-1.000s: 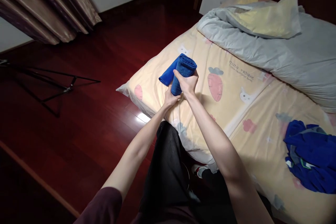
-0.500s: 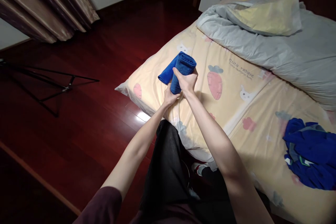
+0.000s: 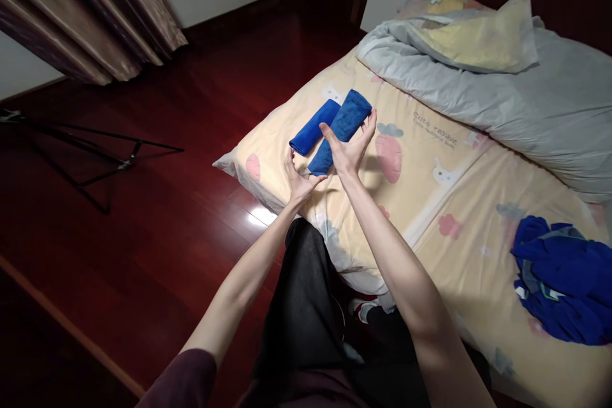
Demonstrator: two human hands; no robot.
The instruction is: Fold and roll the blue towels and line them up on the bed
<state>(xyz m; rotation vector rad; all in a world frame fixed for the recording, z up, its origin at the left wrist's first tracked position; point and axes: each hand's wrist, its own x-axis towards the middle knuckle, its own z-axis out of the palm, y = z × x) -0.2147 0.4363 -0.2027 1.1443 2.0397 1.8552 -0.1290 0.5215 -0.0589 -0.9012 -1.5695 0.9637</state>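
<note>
A rolled blue towel [image 3: 351,113] lies slanted on the bed, close beside a second, brighter blue roll [image 3: 314,127]. My right hand [image 3: 351,150] spans the nearer roll, thumb on its left side and fingers along its right, spread apart; light contact is possible. My left hand [image 3: 301,182] is open at the near end of the rolls, its thumb by the tip of the towel roll and its fingers by the end of the second roll. Part of the towel roll is hidden behind my right hand.
The bed [image 3: 421,204] has a yellow printed cover. A grey quilt [image 3: 478,86] and a pillow [image 3: 502,41] lie at its far side. Crumpled blue clothing [image 3: 568,280] rests at the right. A black tripod [image 3: 127,164] stands on the floor at left, near a curtain [image 3: 95,13].
The towel roll has tipped from a raised, upright hold to lying slanted beside the other roll. Both hands have loosened and spread, my left moving slightly left.
</note>
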